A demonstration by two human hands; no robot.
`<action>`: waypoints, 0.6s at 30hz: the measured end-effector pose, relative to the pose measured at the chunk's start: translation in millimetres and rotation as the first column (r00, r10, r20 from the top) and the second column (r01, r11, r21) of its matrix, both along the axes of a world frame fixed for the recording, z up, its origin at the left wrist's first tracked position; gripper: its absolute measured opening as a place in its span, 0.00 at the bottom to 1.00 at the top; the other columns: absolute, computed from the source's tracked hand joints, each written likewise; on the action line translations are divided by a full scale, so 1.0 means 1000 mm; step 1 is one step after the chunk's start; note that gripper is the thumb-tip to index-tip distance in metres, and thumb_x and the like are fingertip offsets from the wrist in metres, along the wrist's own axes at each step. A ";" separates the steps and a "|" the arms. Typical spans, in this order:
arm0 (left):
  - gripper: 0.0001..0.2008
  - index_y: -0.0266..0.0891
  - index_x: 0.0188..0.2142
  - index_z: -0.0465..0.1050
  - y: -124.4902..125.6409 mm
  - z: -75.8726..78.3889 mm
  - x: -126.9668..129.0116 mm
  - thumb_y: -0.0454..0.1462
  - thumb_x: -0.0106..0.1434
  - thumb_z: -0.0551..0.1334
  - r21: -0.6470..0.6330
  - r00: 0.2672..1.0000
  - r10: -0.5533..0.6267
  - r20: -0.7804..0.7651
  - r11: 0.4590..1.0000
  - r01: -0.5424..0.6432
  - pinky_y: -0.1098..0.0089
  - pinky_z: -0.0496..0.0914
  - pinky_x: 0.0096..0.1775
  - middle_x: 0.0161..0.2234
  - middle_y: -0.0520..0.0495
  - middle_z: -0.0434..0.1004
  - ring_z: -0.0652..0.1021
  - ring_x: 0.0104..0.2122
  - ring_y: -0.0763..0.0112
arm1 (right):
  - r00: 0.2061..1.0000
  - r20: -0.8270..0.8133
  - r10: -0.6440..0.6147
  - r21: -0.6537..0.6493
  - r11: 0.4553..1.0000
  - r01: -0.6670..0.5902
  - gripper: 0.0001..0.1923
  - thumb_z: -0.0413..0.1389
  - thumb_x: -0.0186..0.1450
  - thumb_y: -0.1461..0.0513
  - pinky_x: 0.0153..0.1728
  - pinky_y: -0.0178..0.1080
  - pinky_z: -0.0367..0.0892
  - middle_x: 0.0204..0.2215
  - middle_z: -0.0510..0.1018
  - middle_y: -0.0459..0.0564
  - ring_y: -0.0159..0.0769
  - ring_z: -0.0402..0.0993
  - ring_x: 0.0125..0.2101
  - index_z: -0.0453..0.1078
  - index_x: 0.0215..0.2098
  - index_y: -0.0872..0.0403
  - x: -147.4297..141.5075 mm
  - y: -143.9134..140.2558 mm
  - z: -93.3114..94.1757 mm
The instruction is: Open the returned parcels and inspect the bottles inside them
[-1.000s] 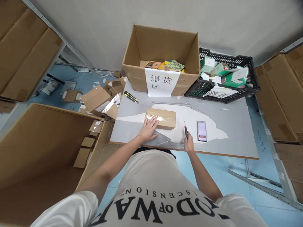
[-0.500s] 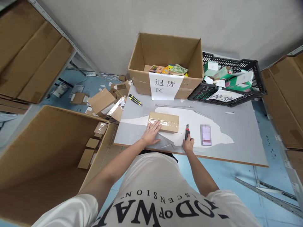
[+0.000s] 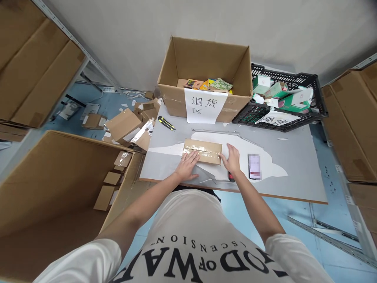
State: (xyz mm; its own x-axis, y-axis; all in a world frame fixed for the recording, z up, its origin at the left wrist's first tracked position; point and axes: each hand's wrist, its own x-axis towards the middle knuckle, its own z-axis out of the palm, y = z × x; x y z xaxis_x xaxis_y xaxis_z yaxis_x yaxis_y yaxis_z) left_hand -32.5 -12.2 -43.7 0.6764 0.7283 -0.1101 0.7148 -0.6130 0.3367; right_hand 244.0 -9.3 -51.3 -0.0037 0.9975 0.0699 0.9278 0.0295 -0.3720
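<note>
A small cardboard box (image 3: 207,147) with clear tape along its top lies on the table before me. My left hand (image 3: 187,165) rests on its left front part, fingers spread over the tape. At the box's right end is my right hand (image 3: 232,158), open, the thumb by the box corner and the fingers pointing away from me. Under the right wrist shows part of a red and black utility knife (image 3: 231,177), lying on the table; its blade is hidden. A phone (image 3: 254,166) lies right of that wrist.
A large carton (image 3: 173,101) with a paper sign and a black crate (image 3: 319,92) of small green boxes stand at the back of the table (image 3: 303,165). A yellow-black cutter (image 3: 166,123) lies at left. A big open carton (image 3: 59,181) and discarded boxes (image 3: 123,125) are beside the table.
My right hand has let go of the utility knife, leaving it on the table, and has moved forward to the box's right end. My left hand stays on the box.
</note>
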 end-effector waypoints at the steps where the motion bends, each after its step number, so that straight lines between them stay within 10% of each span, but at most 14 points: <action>1: 0.50 0.34 0.66 0.44 0.000 0.000 0.000 0.52 0.52 0.64 0.005 1.000 0.001 0.000 1.000 -0.001 0.51 0.39 0.63 0.67 0.36 0.43 0.46 0.66 0.52 | 0.988 0.027 0.154 -0.027 0.988 -0.154 0.33 0.44 0.67 0.49 0.57 0.49 0.51 0.61 0.58 0.62 0.49 0.53 0.60 0.48 0.65 0.57 -0.007 0.012 0.009; 5: 0.49 0.34 0.66 0.45 0.000 -0.001 0.002 0.53 0.52 0.63 0.016 1.000 -0.001 -0.017 1.000 0.001 0.51 0.38 0.63 0.67 0.36 0.44 0.46 0.66 0.53 | 0.904 0.163 0.395 -0.178 0.913 -0.367 0.35 0.46 0.66 0.46 0.56 0.48 0.49 0.63 0.55 0.60 0.51 0.51 0.61 0.50 0.65 0.56 -0.034 0.047 0.024; 18: 0.52 0.35 0.65 0.47 0.002 -0.002 0.005 0.55 0.48 0.65 -0.008 0.998 0.000 -0.069 1.000 0.000 0.52 0.39 0.63 0.66 0.36 0.47 0.47 0.66 0.52 | 0.802 0.401 0.444 -0.373 0.878 -0.300 0.34 0.41 0.69 0.49 0.49 0.50 0.55 0.58 0.62 0.62 0.50 0.61 0.50 0.39 0.68 0.54 -0.060 0.056 0.032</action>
State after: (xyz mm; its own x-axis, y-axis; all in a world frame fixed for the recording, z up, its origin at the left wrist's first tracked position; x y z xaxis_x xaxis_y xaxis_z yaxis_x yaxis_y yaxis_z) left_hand -27.6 -10.5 -45.6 0.6670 0.7273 -0.1619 0.7364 -0.6105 0.2915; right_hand 184.3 46.8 -19.2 -0.3382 0.8869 -0.3147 0.9273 0.3711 0.0493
